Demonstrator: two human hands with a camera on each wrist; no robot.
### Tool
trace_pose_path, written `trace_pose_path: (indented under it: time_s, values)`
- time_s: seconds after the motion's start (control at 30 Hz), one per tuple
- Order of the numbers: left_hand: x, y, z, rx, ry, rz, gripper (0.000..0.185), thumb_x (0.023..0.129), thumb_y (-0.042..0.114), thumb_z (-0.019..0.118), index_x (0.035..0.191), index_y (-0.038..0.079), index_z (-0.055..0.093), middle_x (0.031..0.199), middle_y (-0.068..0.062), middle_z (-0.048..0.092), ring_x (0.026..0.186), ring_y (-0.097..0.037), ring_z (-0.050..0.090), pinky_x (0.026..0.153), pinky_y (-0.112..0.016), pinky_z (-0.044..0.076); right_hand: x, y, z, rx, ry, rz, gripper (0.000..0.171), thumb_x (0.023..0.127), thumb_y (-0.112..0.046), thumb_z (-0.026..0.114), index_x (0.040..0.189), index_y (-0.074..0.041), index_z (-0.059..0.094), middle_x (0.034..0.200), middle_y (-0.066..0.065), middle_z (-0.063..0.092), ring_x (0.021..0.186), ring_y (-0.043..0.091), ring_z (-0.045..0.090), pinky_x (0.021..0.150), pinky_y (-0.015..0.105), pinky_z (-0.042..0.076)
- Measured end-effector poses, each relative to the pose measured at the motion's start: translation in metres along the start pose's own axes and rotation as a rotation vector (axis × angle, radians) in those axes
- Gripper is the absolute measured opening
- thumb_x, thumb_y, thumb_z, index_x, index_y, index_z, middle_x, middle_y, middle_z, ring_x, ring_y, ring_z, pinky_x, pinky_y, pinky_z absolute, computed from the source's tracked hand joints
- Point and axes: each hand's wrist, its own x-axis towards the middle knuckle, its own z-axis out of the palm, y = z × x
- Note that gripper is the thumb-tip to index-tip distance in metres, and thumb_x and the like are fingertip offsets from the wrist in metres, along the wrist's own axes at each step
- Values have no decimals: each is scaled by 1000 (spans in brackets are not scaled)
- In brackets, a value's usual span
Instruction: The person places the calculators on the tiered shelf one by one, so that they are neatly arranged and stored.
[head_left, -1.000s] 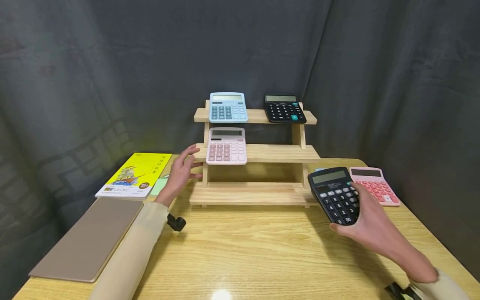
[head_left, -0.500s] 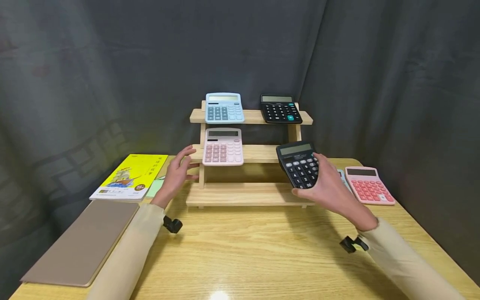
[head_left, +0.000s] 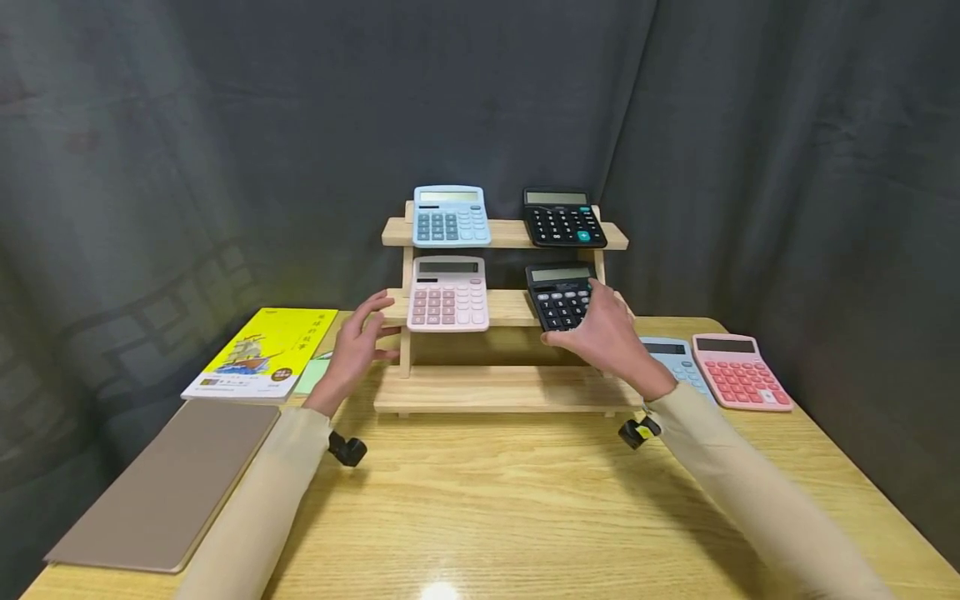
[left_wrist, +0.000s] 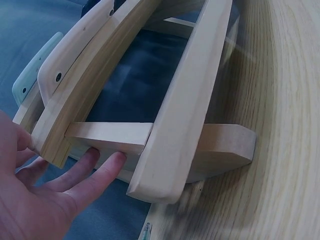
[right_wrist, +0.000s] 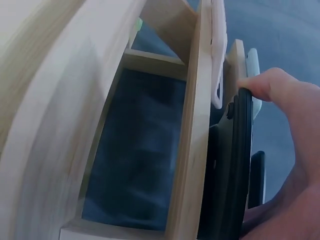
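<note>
My right hand [head_left: 596, 329] grips a black calculator [head_left: 558, 298] by its right and lower edges, thumb at the lower edge. In the head view it overlaps the right part of the middle shelf of a three-tier wooden rack [head_left: 465, 392]; in the right wrist view the calculator [right_wrist: 235, 165] stands close beside the shelf board. My left hand [head_left: 356, 350] is at the rack's left side, its extended fingers [left_wrist: 100, 182] touching the side support below the middle shelf. A pale pink calculator [head_left: 448, 293] leans on the middle shelf. Above it are a light blue calculator [head_left: 452, 217] and another black calculator [head_left: 564, 217].
Right of the rack, a second light blue calculator [head_left: 678, 362] and a coral pink calculator [head_left: 742, 372] lie on the table [head_left: 480, 492]. At left are a yellow book [head_left: 262, 350], a green paper pad [head_left: 311, 377] and a brown notebook [head_left: 165, 483]. A dark curtain [head_left: 300, 125] hangs behind.
My right hand has carried the black calculator leftward and up from the table's right side to the middle shelf, uncovering the light blue calculator. My left hand stays at the rack's side.
</note>
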Motion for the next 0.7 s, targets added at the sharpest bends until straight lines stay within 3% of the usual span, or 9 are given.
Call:
trace_pose_path:
  time_s: [0.3,0.7]
  values:
    - [-1,-1,0,4,-2,-4,44,111,23,38,150,3,44,165,1,25,125,-52,52,82,-56,59,18,-2,11,38,47,22,113,74,-44,84,154,8,24,135,31,44,124,47,41,104,65,35]
    - [-1,1,0,5,-6,-1,44,111,23,38,150,3,44,165,0,25,124,-51,54,82,-56,59,26,-7,18,-53,36,117,123,73,-54,81,154,12,17,145,38,33,133,52,34,111,66,32]
